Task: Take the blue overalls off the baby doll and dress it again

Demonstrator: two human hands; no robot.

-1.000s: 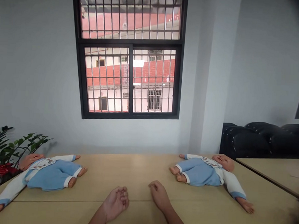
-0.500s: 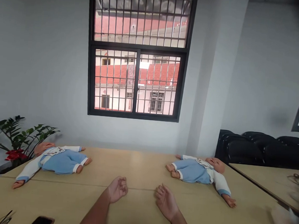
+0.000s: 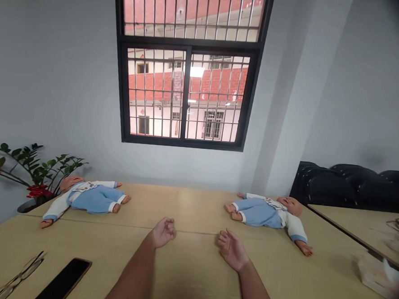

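Dolls [image 3: 93, 200] lie at the tabletop's [image 3: 192, 275] far left and right. I now see more of the phone [image 3: 63, 279] and glasses [image 3: 30, 267] at its near left; left hand [image 3: 163, 232] and right hand [image 3: 233, 250], at its middle, stay empty, loosely curled, handling neither doll.

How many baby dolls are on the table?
2. One doll lies on the left side of the table, its head toward the plant. The other doll lies on the right side, its head toward the black chairs. Both are in plain view.
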